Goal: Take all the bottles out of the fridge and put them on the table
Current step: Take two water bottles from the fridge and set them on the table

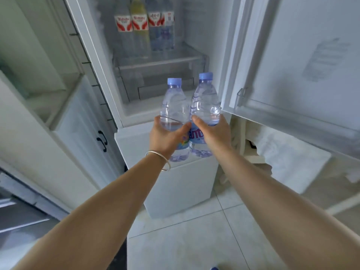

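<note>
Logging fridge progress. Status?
Left hand, right hand each grip a water bottle. Four bottles remain inside. Door open, path clear.

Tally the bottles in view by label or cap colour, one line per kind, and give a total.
Blue-capped clear bottles, held: 2, one in the left hand, one in the right hand
Red-and-white-labelled bottles on the fridge shelf: 4, one of them with yellowish contents
Total: 6 bottles

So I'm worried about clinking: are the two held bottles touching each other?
Touching. The head view shows the left bottle and right bottle pressed side by side, no gap.
</note>
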`<control>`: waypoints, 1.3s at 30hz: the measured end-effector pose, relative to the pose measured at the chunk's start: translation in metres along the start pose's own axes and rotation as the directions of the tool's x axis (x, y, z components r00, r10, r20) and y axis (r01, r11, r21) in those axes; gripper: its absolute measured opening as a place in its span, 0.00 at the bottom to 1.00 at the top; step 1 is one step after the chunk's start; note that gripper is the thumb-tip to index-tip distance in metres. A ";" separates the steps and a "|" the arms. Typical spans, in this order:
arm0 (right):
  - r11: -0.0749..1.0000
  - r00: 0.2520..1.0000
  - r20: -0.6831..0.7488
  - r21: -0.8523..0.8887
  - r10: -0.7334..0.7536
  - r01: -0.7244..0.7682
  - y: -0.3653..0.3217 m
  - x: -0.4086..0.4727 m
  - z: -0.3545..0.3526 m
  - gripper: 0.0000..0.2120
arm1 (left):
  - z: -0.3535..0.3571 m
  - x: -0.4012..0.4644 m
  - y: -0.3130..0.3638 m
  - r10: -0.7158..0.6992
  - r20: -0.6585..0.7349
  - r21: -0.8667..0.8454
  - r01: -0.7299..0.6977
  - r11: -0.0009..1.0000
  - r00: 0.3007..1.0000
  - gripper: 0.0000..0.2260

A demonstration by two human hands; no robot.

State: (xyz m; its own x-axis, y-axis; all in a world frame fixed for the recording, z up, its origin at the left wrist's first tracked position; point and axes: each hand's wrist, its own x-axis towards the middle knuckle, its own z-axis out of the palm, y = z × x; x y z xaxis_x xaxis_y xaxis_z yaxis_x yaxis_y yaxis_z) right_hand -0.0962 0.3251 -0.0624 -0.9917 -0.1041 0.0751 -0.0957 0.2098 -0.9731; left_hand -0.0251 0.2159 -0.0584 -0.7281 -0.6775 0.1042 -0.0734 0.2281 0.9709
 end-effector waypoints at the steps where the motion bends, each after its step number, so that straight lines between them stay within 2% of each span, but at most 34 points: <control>1: 1.000 1.000 -0.006 -0.007 0.011 -0.011 0.006 -0.008 -0.007 0.32 | 0.002 -0.012 -0.001 0.000 0.018 -0.007 0.000 1.000 1.000 0.26; 3: 0.999 0.999 -0.021 -0.017 0.031 -0.031 0.020 -0.025 -0.023 0.32 | 0.010 -0.032 -0.006 -0.009 0.052 -0.004 0.009 1.000 0.999 0.25; 5: 0.998 0.997 -0.024 -0.015 0.067 -0.067 0.034 -0.039 -0.041 0.30 | 0.021 -0.052 -0.012 -0.039 0.093 -0.004 0.039 0.999 0.995 0.28; 7: 0.995 0.994 -0.022 -0.003 0.104 -0.104 0.052 -0.051 -0.061 0.25 | 0.034 -0.071 -0.022 -0.079 0.130 -0.013 0.081 0.997 0.988 0.32; 10: 0.990 0.989 -0.049 -0.010 0.139 -0.140 0.079 -0.068 -0.094 0.18 | 0.060 -0.100 -0.034 -0.119 0.178 0.036 0.114 0.993 0.977 0.30; 16: 0.968 0.962 -0.131 -0.047 0.238 -0.246 0.128 -0.105 -0.185 0.27 | 0.126 -0.175 -0.040 -0.173 0.261 0.107 0.150 0.983 0.950 0.26; 21: 0.955 0.945 -0.177 -0.061 0.275 -0.290 0.164 -0.146 -0.292 0.24 | 0.197 -0.260 -0.031 -0.207 0.365 0.079 0.191 0.978 0.908 0.29; 23: 0.947 0.937 -0.188 -0.080 0.294 -0.312 0.177 -0.163 -0.339 0.29 | 0.227 -0.295 -0.029 -0.229 0.407 0.078 0.216 0.973 0.884 0.30; 25: 0.935 0.927 -0.207 -0.104 0.313 -0.339 0.188 -0.175 -0.382 0.37 | 0.257 -0.328 -0.024 -0.231 0.462 0.064 0.228 0.972 0.856 0.22; 27: 0.926 0.916 -0.231 -0.115 0.327 -0.359 0.199 -0.181 -0.422 0.37 | 0.288 -0.354 -0.022 -0.232 0.510 0.035 0.250 0.968 0.828 0.12; 28: 0.922 0.912 -0.243 -0.120 0.332 -0.368 0.202 -0.184 -0.439 0.34 | 0.302 -0.365 -0.020 -0.246 0.527 0.031 0.271 0.962 0.814 0.13; 31: 0.910 0.894 -0.276 -0.121 0.353 -0.397 0.216 -0.186 -0.486 0.28 | 0.344 -0.387 -0.015 -0.297 0.555 0.052 0.324 0.945 0.777 0.35; 33: 0.902 0.877 -0.304 -0.105 0.371 -0.418 0.227 -0.182 -0.513 0.23 | 0.373 -0.395 -0.014 -0.319 0.563 0.075 0.337 0.939 0.762 0.41; 35: 0.893 0.864 -0.321 -0.103 0.388 -0.439 0.236 -0.171 -0.535 0.21 | 0.403 -0.397 -0.011 -0.328 0.578 0.096 0.337 0.937 0.747 0.43; 39: 0.871 0.839 -0.357 -0.117 0.411 -0.477 0.252 -0.134 -0.574 0.20 | 0.466 -0.385 0.000 -0.341 0.617 0.121 0.342 0.932 0.709 0.39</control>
State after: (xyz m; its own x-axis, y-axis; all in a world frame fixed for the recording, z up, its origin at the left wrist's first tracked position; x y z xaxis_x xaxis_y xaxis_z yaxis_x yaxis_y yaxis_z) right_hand -0.0364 0.9499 -0.1921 -0.9018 0.3460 -0.2590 0.3792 0.3460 -0.8582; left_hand -0.0623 0.8021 -0.1990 -0.9120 -0.1265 -0.3901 -0.4001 0.0651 0.9142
